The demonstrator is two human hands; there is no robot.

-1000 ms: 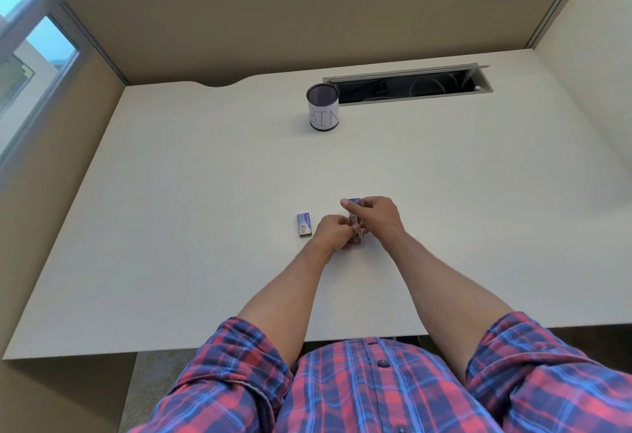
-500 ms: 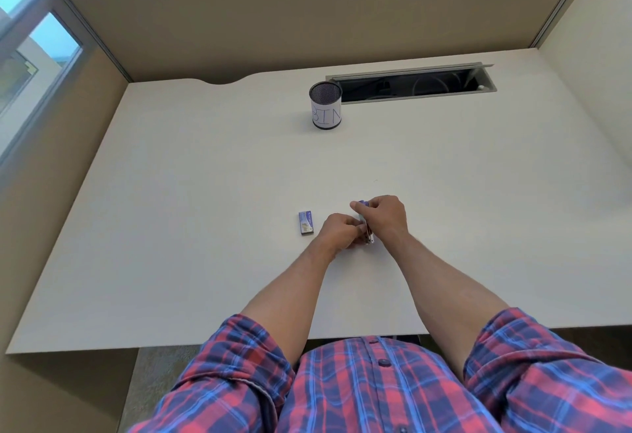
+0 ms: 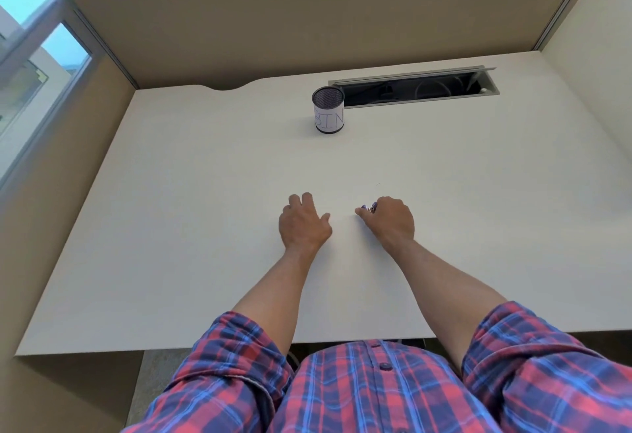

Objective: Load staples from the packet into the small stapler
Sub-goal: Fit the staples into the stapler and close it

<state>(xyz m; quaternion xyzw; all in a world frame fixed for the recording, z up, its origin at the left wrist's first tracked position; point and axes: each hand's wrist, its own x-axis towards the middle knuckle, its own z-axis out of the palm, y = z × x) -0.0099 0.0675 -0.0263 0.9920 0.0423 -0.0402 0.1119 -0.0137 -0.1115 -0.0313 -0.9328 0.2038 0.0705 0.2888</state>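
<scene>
My right hand [image 3: 390, 222] rests on the white desk [image 3: 191, 227], closed around the small purple stapler [image 3: 371, 208]. Only the stapler's tip shows past my fingers. My left hand [image 3: 302, 224] lies palm down to the left of it, fingers stretched forward and thumb out. It covers the spot where the staple packet lay, and the packet itself is hidden under it. A hand's width of bare desk separates the two hands.
A black mesh cup labelled BIN [image 3: 328, 114] stands at the back centre. Behind it is an open cable slot [image 3: 413, 87] in the desk. Beige partition walls close off the back and both sides.
My left hand has let go of the stapler and moved left onto the staple packet. My right hand has kept the stapler and shifted slightly right.
</scene>
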